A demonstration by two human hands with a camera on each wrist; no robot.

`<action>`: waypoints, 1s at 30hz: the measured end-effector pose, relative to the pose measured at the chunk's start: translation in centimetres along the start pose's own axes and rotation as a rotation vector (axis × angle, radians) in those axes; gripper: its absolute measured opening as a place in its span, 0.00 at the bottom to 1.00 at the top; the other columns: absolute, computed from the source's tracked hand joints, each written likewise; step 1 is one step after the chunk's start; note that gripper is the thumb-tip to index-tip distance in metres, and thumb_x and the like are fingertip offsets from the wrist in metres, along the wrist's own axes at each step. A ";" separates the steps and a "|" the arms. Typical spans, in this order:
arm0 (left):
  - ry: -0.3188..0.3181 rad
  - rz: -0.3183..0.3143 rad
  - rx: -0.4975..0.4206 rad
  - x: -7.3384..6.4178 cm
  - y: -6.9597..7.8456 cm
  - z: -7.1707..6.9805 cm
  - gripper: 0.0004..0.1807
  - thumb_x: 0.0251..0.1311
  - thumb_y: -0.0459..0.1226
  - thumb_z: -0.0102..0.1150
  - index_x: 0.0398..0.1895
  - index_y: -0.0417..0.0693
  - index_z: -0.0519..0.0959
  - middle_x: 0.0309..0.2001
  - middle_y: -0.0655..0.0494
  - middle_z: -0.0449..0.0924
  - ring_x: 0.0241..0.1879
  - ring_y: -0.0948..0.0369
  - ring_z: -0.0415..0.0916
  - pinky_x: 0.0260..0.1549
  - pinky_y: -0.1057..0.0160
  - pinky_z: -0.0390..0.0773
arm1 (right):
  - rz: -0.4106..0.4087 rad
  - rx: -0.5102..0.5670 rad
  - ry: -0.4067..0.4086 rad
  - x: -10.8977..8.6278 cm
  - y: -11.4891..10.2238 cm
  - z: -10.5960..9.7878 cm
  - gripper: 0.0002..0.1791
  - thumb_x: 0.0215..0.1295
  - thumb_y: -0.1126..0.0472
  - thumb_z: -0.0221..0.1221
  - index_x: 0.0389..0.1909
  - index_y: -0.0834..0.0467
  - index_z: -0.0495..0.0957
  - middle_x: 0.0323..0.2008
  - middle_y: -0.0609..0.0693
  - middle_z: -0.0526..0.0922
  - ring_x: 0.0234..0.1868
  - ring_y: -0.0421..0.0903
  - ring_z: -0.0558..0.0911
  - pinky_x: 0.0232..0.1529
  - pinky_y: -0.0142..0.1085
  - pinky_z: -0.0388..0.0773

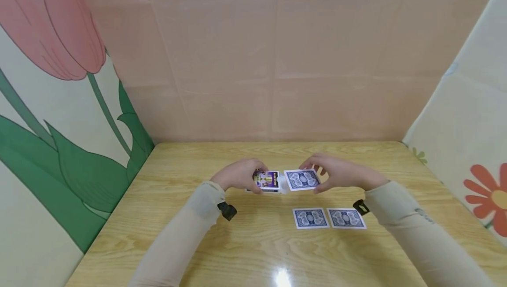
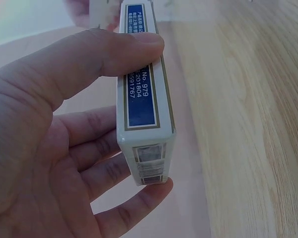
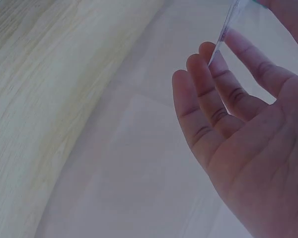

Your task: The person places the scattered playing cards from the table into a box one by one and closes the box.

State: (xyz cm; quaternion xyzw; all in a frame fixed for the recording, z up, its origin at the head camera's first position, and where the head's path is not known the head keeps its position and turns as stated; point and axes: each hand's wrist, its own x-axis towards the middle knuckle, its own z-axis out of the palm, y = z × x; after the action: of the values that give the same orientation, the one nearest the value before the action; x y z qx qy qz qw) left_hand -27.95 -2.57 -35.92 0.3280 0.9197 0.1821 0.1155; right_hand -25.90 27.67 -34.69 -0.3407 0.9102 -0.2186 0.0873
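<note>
Above the table, my left hand (image 1: 239, 174) grips a playing card box (image 1: 270, 178) with a purple and yellow face. The left wrist view shows the thumb across the dark blue printed side of the box (image 2: 141, 106) and the fingers on the opposite side. My right hand (image 1: 339, 172) pinches a blue-backed playing card (image 1: 302, 180) by its edges, close beside the box's open white end. From the right wrist, the card appears edge-on as a thin line, between thumb and fingers. Two more cards, one on the left (image 1: 310, 218) and one on the right (image 1: 347, 219), lie back up below.
The wood-grain table (image 1: 253, 243) extends under both arms. Behind it hangs a creased pink backdrop (image 1: 273, 58). A tulip-printed sheet (image 1: 79, 146) stands at the left, and a flower-printed one (image 1: 455, 124) at the right.
</note>
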 end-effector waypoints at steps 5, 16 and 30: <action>0.000 0.000 0.005 0.0 0.1 0.0 0.34 0.46 0.42 0.75 0.59 0.49 0.76 0.50 0.58 0.78 0.40 0.66 0.74 0.42 0.67 0.75 | -0.026 0.006 -0.025 0.2 -0.4 0.3 0.33 0.48 0.56 0.73 0.57 0.55 0.74 0.50 0.50 0.75 0.48 0.47 0.74 0.46 0.46 0.78; -0.001 0.008 0.003 -0.1 0.2 0.0 0.33 0.46 0.41 0.75 0.59 0.49 0.76 0.49 0.58 0.79 0.39 0.66 0.74 0.41 0.67 0.75 | -0.009 0.014 -0.071 0.7 -0.6 0.6 0.32 0.49 0.58 0.72 0.58 0.57 0.74 0.52 0.53 0.74 0.50 0.50 0.75 0.46 0.44 0.78; -0.003 0.007 0.008 -0.3 0.4 0.0 0.33 0.46 0.42 0.75 0.59 0.49 0.76 0.49 0.59 0.79 0.40 0.66 0.74 0.42 0.67 0.75 | -0.009 0.048 -0.086 1.0 -0.1 0.5 0.33 0.51 0.55 0.72 0.59 0.57 0.74 0.52 0.54 0.72 0.50 0.51 0.74 0.47 0.48 0.78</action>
State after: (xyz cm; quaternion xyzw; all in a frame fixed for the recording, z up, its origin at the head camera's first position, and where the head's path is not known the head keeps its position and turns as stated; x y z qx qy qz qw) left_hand -27.58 -2.49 -35.71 0.3321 0.9191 0.1785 0.1150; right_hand -26.45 26.79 -35.14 -0.3516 0.8986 -0.2261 0.1335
